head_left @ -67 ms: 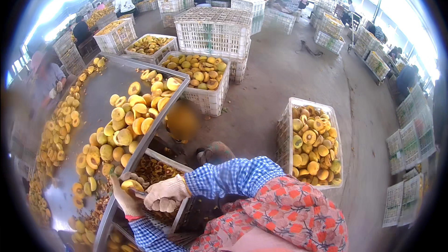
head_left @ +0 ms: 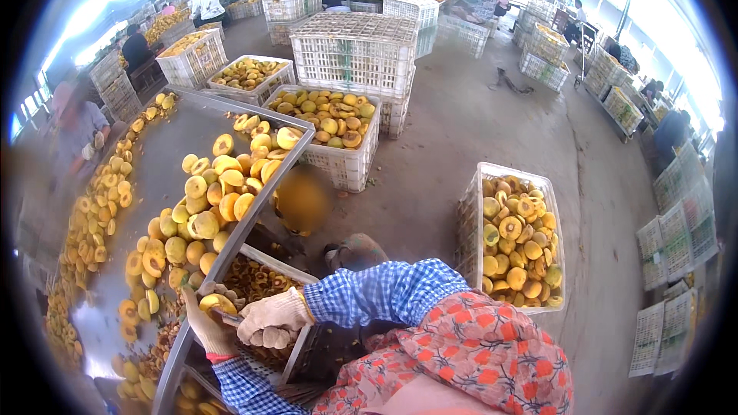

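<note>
Just over the near edge of the metal table (head_left: 184,119), my left hand (head_left: 201,332), in a pale work glove, is closed around a yellow peach half (head_left: 217,304). My right hand (head_left: 270,318), gloved too, grips a small pitting tool (head_left: 228,318) whose dark metal end meets the fruit. Its handle is hidden in my fist, so the exact shape cannot be told. Beneath both hands stands a white crate (head_left: 304,344) holding brown-orange peach scraps (head_left: 260,280). A pile of peach halves (head_left: 206,224) lies on the table beyond my left hand.
At my right stands a crate of peach halves (head_left: 519,238) on the concrete floor (head_left: 430,161). Another filled crate (head_left: 338,154) and stacked white crates (head_left: 354,54) stand past the table's far corner. A person (head_left: 77,127) sits across the table; others work farther back.
</note>
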`<state>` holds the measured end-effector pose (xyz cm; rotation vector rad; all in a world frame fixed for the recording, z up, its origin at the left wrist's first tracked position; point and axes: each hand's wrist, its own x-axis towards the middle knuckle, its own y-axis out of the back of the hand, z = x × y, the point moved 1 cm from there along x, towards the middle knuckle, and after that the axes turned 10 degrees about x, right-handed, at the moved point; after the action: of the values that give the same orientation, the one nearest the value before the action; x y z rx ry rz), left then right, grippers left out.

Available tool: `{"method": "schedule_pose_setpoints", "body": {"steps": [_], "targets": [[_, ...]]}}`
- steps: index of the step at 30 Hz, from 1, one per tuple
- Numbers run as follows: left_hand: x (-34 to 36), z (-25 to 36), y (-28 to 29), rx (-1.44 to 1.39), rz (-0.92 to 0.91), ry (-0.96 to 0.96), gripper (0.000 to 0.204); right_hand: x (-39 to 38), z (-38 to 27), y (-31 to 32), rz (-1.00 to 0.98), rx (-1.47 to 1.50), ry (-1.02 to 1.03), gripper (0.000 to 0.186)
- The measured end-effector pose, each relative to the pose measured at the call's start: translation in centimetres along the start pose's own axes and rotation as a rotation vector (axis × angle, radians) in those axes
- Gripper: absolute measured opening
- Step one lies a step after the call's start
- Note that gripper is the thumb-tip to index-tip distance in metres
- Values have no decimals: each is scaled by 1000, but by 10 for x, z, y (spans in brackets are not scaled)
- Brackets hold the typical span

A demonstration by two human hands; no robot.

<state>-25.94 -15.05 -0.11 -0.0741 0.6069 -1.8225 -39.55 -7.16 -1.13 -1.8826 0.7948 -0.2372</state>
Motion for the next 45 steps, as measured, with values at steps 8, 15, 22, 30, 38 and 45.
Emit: {"method": "schedule_pose_setpoints", "body": {"steps": [8,15,22,30,38,45], "targets": [[-3,0,-8,33,117,-118,50,3,-9,10,-90,108,-48,17],[34,-18,106,876,719,-484,57,19,-12,39,-144,113,-153,15],[-55,13,101,1354,709,-828,43,10,-15,50,440,-1122,67,25],[-30,-14,50,4,372,-171,53,39,-13,-27,463,-869,353,29],[-19,-29,34,430,626,-257,52,58,2,0,496,-1308,689,38],[-18,-47,44,183,545,-310,57,73,17,14,571,-1531,745,36]]}}
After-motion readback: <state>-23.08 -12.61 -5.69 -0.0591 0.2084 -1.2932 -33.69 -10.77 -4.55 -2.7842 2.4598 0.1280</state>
